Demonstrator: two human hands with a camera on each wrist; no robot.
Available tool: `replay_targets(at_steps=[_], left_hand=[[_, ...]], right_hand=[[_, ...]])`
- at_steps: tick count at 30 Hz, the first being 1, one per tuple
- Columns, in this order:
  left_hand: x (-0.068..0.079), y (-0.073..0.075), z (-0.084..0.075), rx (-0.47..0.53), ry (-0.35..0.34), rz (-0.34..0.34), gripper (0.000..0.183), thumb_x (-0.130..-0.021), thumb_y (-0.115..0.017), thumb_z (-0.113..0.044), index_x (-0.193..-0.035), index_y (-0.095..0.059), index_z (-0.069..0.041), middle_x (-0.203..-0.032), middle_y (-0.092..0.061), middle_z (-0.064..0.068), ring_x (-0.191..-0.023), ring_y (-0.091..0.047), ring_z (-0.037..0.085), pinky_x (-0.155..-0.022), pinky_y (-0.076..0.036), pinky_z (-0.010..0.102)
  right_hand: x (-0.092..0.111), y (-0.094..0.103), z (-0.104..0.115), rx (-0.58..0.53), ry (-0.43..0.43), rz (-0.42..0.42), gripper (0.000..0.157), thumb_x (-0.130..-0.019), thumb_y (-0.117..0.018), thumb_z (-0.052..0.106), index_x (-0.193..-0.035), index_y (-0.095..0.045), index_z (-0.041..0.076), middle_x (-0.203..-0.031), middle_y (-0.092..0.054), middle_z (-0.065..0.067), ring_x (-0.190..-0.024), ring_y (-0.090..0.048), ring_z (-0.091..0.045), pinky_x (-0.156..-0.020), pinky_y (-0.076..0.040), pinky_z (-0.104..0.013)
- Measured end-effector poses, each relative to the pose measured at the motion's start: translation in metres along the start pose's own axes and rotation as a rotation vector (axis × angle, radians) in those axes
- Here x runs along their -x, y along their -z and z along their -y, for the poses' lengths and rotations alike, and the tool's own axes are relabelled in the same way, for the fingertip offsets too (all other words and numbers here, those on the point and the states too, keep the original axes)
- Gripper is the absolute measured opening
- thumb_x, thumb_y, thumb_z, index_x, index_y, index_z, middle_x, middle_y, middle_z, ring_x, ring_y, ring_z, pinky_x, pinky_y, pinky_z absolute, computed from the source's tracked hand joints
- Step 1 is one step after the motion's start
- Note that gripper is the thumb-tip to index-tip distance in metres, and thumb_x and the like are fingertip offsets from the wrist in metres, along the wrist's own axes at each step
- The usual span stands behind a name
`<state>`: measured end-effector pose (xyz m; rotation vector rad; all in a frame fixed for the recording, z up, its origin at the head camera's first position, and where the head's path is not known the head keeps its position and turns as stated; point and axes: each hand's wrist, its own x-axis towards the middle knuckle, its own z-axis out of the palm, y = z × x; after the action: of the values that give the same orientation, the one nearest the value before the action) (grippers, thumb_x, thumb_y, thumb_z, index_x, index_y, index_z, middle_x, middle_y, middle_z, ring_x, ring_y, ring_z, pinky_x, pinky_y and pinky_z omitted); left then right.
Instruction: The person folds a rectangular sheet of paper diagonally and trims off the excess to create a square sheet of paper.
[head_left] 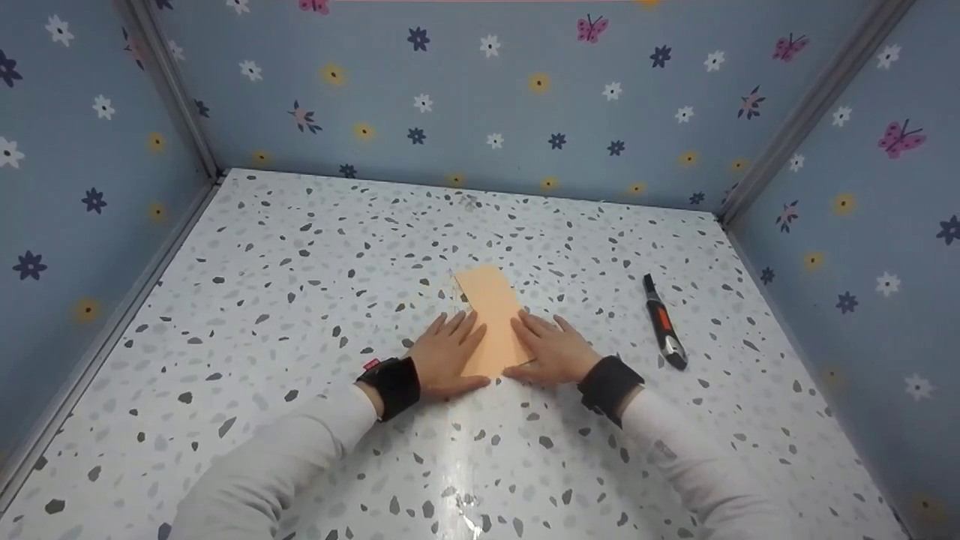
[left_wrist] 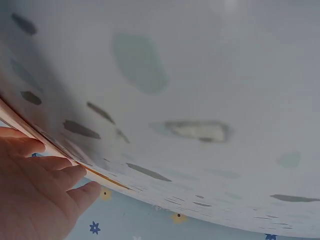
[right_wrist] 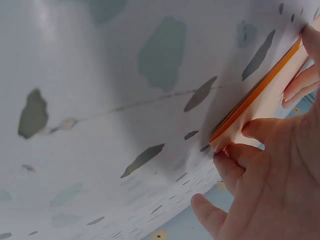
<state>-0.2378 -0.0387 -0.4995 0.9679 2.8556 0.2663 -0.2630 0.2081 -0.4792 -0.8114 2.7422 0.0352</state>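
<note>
A folded piece of light orange paper (head_left: 491, 319) lies on the speckled table between both hands. My left hand (head_left: 448, 356) rests on its left edge with fingers extended. On the opposite side my right hand (head_left: 553, 349) presses the right edge, fingers spread and pointing away. Both thumbs reach inward along the near end of the paper. In the right wrist view, the paper's layered edge (right_wrist: 255, 95) stands slightly off the table under the fingertips. The left wrist view shows the left hand (left_wrist: 42, 185) beside a thin strip of the paper's edge.
A black and orange utility knife (head_left: 664, 322) lies on the table to the right of the right hand. Blue flowered panels (head_left: 480, 90) enclose the table (head_left: 300, 247) at the back and both sides. Metal posts (head_left: 814, 112) stand at the back corners.
</note>
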Motion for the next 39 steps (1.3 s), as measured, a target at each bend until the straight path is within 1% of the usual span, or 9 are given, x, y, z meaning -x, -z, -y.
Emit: replay_targets(at_steps=[3, 7, 11, 17, 23, 26, 29, 34, 39], left_hand=[[0.001, 0.005, 0.002, -0.016, -0.026, -0.027, 0.083, -0.101, -0.052, -0.057, -0.159, -0.034, -0.002, -0.168, -0.028, 0.023, -0.157, -0.029, 0.041, -0.131, -0.019, 0.058], [0.002, 0.007, 0.006, -0.031, -0.047, -0.024, 0.082, -0.100, -0.053, -0.057, -0.158, -0.035, -0.003, -0.168, -0.030, 0.021, -0.156, -0.032, 0.040, -0.130, -0.020, 0.059], [0.001, 0.004, 0.010, -0.030, -0.053, -0.010, 0.082, -0.101, -0.050, -0.060, -0.160, -0.032, -0.006, -0.169, -0.027, 0.018, -0.157, -0.030, 0.039, -0.131, -0.018, 0.059], [-0.006, -0.005, 0.026, -0.034, -0.045, -0.036, 0.073, -0.104, -0.043, -0.058, -0.162, -0.030, -0.016, -0.171, -0.024, 0.012, -0.159, -0.025, 0.038, -0.132, -0.013, 0.057], [-0.007, -0.005, 0.037, -0.074, -0.053, -0.064, 0.066, -0.106, -0.042, -0.052, -0.161, -0.034, -0.017, -0.169, -0.030, 0.011, -0.157, -0.028, 0.039, -0.131, -0.016, 0.059], [-0.007, -0.005, 0.041, -0.084, -0.064, -0.089, 0.063, -0.107, -0.041, -0.049, -0.160, -0.036, -0.015, -0.168, -0.034, 0.012, -0.156, -0.031, 0.040, -0.130, -0.018, 0.059], [-0.006, -0.002, 0.042, -0.072, -0.071, -0.097, 0.062, -0.108, -0.041, -0.045, -0.159, -0.037, -0.011, -0.166, -0.036, 0.015, -0.154, -0.033, 0.041, -0.129, -0.019, 0.060], [-0.003, 0.008, 0.038, -0.028, -0.058, -0.043, 0.061, -0.108, -0.043, -0.039, -0.158, -0.036, -0.005, -0.167, -0.035, 0.017, -0.155, -0.031, 0.042, -0.130, -0.018, 0.059], [-0.003, 0.013, 0.036, -0.012, -0.039, -0.012, 0.061, -0.109, -0.041, -0.037, -0.158, -0.035, -0.002, -0.168, -0.033, 0.016, -0.157, -0.029, 0.040, -0.131, -0.018, 0.058]], right_hand=[[-0.003, -0.001, 0.003, 0.011, -0.018, -0.024, 0.096, -0.097, -0.049, 0.070, -0.163, -0.022, 0.006, -0.172, -0.020, -0.017, -0.159, -0.028, -0.035, -0.129, -0.019, -0.061], [-0.005, -0.003, 0.008, 0.019, -0.055, -0.050, 0.095, -0.097, -0.048, 0.070, -0.162, -0.024, 0.005, -0.170, -0.022, -0.019, -0.156, -0.032, -0.038, -0.128, -0.023, -0.063], [-0.008, -0.003, 0.012, 0.022, -0.102, -0.065, 0.095, -0.097, -0.047, 0.070, -0.161, -0.027, 0.003, -0.169, -0.025, -0.021, -0.154, -0.035, -0.039, -0.126, -0.026, -0.063], [-0.012, -0.003, 0.017, 0.038, -0.148, -0.081, 0.096, -0.098, -0.046, 0.070, -0.160, -0.029, 0.000, -0.167, -0.029, -0.025, -0.152, -0.038, -0.041, -0.125, -0.028, -0.064], [-0.017, -0.005, 0.022, 0.022, -0.169, -0.124, 0.100, -0.095, -0.048, 0.074, -0.157, -0.033, -0.004, -0.163, -0.034, -0.029, -0.149, -0.042, -0.045, -0.124, -0.032, -0.062], [-0.019, -0.005, 0.021, 0.033, -0.153, -0.130, 0.100, -0.096, -0.048, 0.073, -0.156, -0.035, -0.006, -0.160, -0.037, -0.032, -0.147, -0.043, -0.046, -0.123, -0.034, -0.061], [-0.020, -0.005, 0.017, 0.042, -0.123, -0.136, 0.092, -0.100, -0.048, 0.065, -0.154, -0.036, -0.008, -0.158, -0.040, -0.033, -0.145, -0.045, -0.047, -0.122, -0.036, -0.060], [-0.018, -0.005, 0.008, 0.018, -0.047, -0.131, 0.074, -0.107, -0.043, 0.047, -0.154, -0.035, -0.010, -0.161, -0.035, -0.032, -0.150, -0.038, -0.045, -0.125, -0.032, -0.059], [-0.013, -0.003, -0.002, -0.030, 0.010, -0.094, 0.064, -0.110, -0.039, 0.035, -0.157, -0.030, -0.008, -0.167, -0.026, -0.028, -0.157, -0.029, -0.040, -0.128, -0.027, -0.059]])
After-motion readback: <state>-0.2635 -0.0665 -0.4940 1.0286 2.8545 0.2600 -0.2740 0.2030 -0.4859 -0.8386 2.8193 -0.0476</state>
